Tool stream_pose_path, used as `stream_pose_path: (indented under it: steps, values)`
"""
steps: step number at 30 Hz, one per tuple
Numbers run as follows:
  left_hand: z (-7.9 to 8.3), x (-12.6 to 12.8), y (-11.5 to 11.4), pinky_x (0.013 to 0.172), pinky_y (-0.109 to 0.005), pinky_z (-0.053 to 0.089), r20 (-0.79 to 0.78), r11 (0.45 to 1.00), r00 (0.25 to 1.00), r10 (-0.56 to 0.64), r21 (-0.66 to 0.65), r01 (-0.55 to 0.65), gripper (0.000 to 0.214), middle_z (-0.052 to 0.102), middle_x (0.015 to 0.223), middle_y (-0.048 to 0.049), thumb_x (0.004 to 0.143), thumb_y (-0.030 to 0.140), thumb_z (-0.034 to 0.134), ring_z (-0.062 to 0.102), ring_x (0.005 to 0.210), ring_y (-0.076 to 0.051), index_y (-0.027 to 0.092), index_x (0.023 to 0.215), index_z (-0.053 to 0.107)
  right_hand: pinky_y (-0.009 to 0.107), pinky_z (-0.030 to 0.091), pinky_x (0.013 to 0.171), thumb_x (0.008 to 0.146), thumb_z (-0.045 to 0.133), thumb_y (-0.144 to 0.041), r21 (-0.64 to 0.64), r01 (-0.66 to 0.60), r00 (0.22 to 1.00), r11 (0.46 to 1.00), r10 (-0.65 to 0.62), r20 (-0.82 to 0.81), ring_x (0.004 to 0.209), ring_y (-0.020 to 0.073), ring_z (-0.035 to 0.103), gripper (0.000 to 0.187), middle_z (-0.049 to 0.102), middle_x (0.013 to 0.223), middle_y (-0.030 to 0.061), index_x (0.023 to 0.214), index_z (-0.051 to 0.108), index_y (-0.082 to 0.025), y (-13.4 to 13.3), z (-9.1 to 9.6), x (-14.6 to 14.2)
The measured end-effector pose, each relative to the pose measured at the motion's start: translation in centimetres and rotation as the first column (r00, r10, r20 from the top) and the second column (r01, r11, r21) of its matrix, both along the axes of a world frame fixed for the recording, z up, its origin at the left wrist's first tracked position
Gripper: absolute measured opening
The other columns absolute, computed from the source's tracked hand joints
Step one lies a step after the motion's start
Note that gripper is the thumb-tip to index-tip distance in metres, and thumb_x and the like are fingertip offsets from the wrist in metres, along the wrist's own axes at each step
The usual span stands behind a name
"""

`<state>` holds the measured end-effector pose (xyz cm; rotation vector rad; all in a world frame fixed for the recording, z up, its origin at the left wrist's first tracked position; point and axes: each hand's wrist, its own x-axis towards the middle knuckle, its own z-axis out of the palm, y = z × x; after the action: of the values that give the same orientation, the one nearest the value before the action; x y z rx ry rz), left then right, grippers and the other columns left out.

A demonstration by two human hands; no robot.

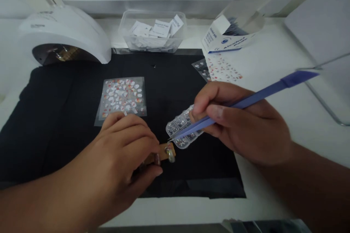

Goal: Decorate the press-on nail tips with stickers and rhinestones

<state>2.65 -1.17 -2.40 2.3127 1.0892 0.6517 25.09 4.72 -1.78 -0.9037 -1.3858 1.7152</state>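
My left hand (125,153) is closed on a narrow tan display strip (163,149), pinched between thumb and fingers. A glossy false nail (171,154) sits at the strip's right end, and a reddish one (156,159) shows by my fingertips. The rest of the strip is hidden under the hand. In my right hand (237,120) is a pair of purple tweezers (254,97), held like a pen. Their thin tips hover at or just above the glossy nail; contact cannot be made out. A clear compartment case of small gems (179,121) lies partly beneath the tweezers.
Nail sticker sheets (123,96) lie on the black mat (82,94), others (222,68) at its right edge. Behind stand a white nail lamp (68,29) with something golden inside, a clear tub (153,45) of alcohol pads, and an open alcohol pad box (226,42).
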Motion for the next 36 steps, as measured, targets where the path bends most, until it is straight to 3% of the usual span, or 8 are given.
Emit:
stream_pose_path:
  steps: [8,19,27,32,36]
  values:
    - [0.5,0.2,0.3,0.083,-0.042,0.042,-0.024,0.998,0.998,-0.050,-0.046,0.049,0.013,0.072,0.092,0.0002,0.088,0.011,0.067,0.061,0.093,-0.021,0.022,0.095,0.068,0.027,0.022,0.043,0.084,0.063,-0.017,0.106,0.066,0.995,0.992,-0.057,-0.085,0.043,0.0077,0.036,0.005,0.043,0.048,-0.0076,0.078,0.063,-0.017,0.7,0.5,1.0]
    - [0.6,0.4,0.4,0.079,-0.038,0.045,0.007,0.993,0.999,-0.054,-0.102,0.054,0.014,0.067,0.087,-0.0012,0.085,0.006,0.066,0.058,0.087,-0.019,0.019,0.090,0.069,0.028,0.020,0.043,0.082,0.057,-0.016,0.122,0.057,0.995,0.991,-0.046,-0.086,0.041,0.0068,0.034,0.005,0.043,0.049,-0.0090,0.078,0.060,-0.017,0.7,0.6,0.8]
    - [0.9,0.5,0.2,0.078,-0.041,0.041,-0.063,0.993,0.996,-0.059,-0.107,0.052,0.017,0.068,0.090,-0.0010,0.087,0.010,0.065,0.058,0.088,-0.021,0.024,0.095,0.069,0.027,0.022,0.043,0.085,0.061,-0.019,0.136,0.042,0.995,0.990,-0.030,-0.091,0.042,0.0065,0.035,0.006,0.042,0.049,-0.0091,0.079,0.060,-0.017,0.6,0.5,1.0]
    - [1.1,0.0,0.4,0.082,-0.043,0.041,-0.116,0.996,0.992,-0.054,-0.071,0.046,0.026,0.069,0.096,-0.0022,0.086,0.016,0.067,0.059,0.094,-0.024,0.026,0.110,0.065,0.027,0.023,0.044,0.086,0.062,-0.017,0.131,0.068,0.996,0.989,-0.060,-0.067,0.044,0.0066,0.036,0.006,0.042,0.050,-0.0084,0.080,0.061,-0.017,0.6,0.5,1.0]
    - [1.3,-0.5,0.3,0.083,-0.044,0.041,-0.105,0.999,0.994,0.011,-0.047,-0.016,0.021,0.067,0.096,-0.0030,0.084,0.021,0.070,0.058,0.094,-0.025,0.022,0.103,0.059,0.027,0.021,0.043,0.083,0.063,-0.020,0.141,0.086,0.995,0.986,-0.078,-0.062,0.043,0.0074,0.035,0.005,0.042,0.048,-0.0084,0.078,0.063,-0.020,0.7,0.6,1.1]
